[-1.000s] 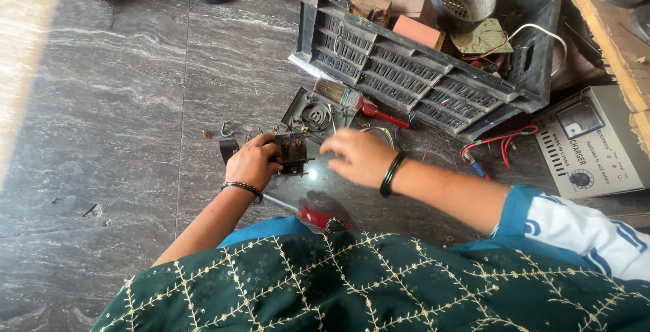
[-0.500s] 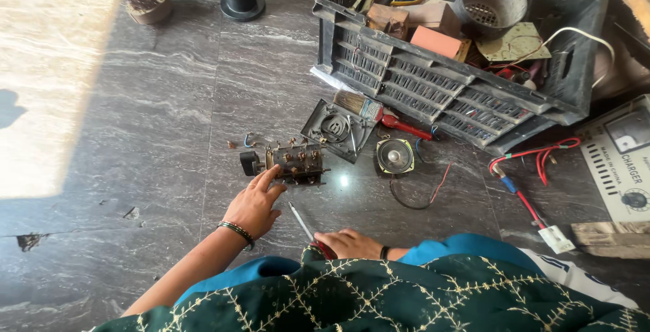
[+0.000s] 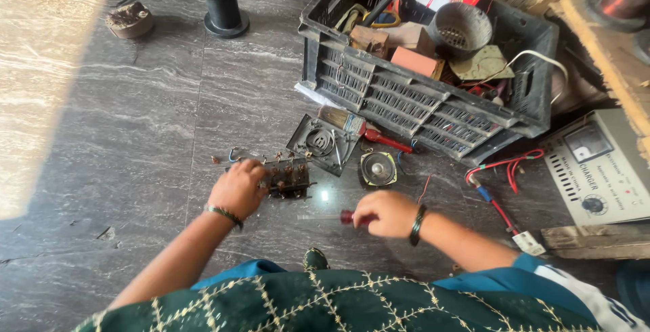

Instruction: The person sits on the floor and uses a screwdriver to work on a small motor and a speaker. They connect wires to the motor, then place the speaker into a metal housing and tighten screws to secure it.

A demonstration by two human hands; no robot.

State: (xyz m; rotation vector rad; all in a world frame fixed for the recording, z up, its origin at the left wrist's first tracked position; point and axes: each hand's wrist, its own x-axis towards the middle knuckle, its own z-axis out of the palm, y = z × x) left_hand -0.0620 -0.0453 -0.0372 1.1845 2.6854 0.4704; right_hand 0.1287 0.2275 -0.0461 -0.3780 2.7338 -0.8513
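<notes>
Gripping screwdriver (image 3: pixel 332 217); steadying switch block (image 3: pixel 288 179)

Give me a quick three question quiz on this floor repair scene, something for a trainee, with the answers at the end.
1. True or false: the left hand rests on the small dark electrical part with brass terminals on the grey stone floor.
2. Which tool does the right hand hold? A) paintbrush B) red-handled screwdriver C) pliers
3. Fill in: the round black speaker lies on the floor just in front of the black plastic ____ full of parts.

Key: 1 true; 2 B; 3 crate.
</notes>
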